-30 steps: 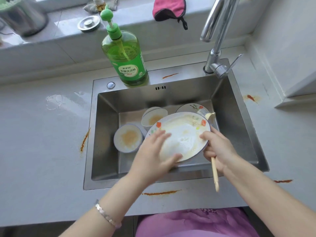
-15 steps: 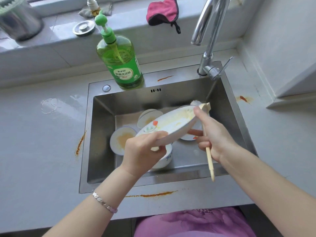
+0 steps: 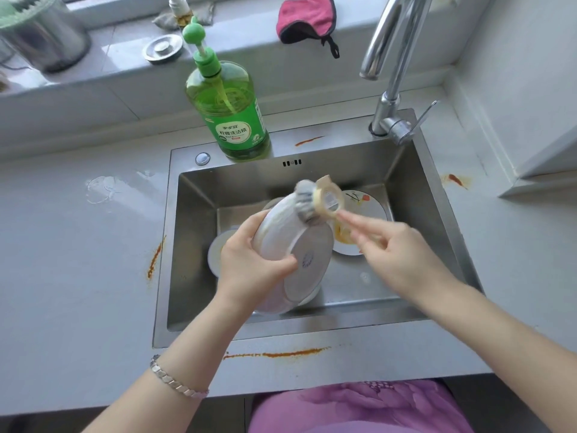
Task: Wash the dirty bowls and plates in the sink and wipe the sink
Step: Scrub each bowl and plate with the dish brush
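Note:
My left hand (image 3: 249, 260) grips a white plate (image 3: 296, 254) by its rim, tilted on edge over the steel sink (image 3: 193, 245), its underside facing me. My right hand (image 3: 396, 254) holds the wooden handle of a dish brush (image 3: 315, 201); the blurred grey brush head touches the plate's upper rim. A dirty plate (image 3: 359, 214) with orange residue and a painted rim lies on the sink floor behind my right hand. A dirty bowl (image 3: 215, 251) shows partly behind my left hand.
A green dish soap bottle (image 3: 231, 120) stands on the sink's back ledge, the tap (image 3: 390, 73) at the back right. Orange smears mark the counter (image 3: 278, 354) in front and to the left. A pink cloth (image 3: 306, 17), metal strainer (image 3: 162, 49) and pot lie on the sill.
The plate has been turned over from face-up to standing on edge with its underside toward me. The brush moved up from below the plate to its upper rim.

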`<act>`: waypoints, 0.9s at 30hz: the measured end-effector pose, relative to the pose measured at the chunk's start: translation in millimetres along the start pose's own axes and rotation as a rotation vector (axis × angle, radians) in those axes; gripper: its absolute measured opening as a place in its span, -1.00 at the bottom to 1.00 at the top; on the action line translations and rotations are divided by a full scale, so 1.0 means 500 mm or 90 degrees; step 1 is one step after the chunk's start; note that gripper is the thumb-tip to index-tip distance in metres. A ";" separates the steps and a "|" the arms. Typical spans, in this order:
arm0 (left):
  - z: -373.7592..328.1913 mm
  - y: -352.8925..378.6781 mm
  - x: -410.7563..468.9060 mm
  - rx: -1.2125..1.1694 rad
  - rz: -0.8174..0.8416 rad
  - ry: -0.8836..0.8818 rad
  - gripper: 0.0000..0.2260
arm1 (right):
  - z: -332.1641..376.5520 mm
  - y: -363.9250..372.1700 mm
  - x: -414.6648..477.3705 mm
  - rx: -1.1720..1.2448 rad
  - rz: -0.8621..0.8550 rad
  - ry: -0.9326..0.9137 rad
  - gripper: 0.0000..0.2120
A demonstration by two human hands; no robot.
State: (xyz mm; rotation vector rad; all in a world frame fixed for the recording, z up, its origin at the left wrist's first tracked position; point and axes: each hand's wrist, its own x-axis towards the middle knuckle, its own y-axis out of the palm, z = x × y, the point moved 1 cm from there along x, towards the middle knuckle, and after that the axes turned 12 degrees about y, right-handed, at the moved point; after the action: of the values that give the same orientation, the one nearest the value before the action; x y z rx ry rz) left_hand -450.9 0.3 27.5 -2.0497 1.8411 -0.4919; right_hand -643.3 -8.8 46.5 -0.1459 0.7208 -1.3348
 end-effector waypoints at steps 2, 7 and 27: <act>0.002 -0.002 -0.005 -0.004 -0.002 -0.002 -0.49 | 0.008 -0.003 0.003 0.014 0.015 0.027 -0.63; 0.007 -0.008 -0.010 -0.027 -0.021 0.007 -0.50 | 0.001 0.022 -0.026 -0.055 0.063 -0.062 -0.62; 0.002 -0.024 -0.006 -0.091 -0.104 -0.028 -0.56 | -0.026 0.040 0.041 0.150 0.006 0.097 -0.66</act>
State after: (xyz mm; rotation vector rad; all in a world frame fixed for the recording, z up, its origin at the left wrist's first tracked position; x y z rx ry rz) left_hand -440.4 4.7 32.3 -2.2984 1.7381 -0.3631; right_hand -632.6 -18.7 18.3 0.1483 0.6840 -1.4221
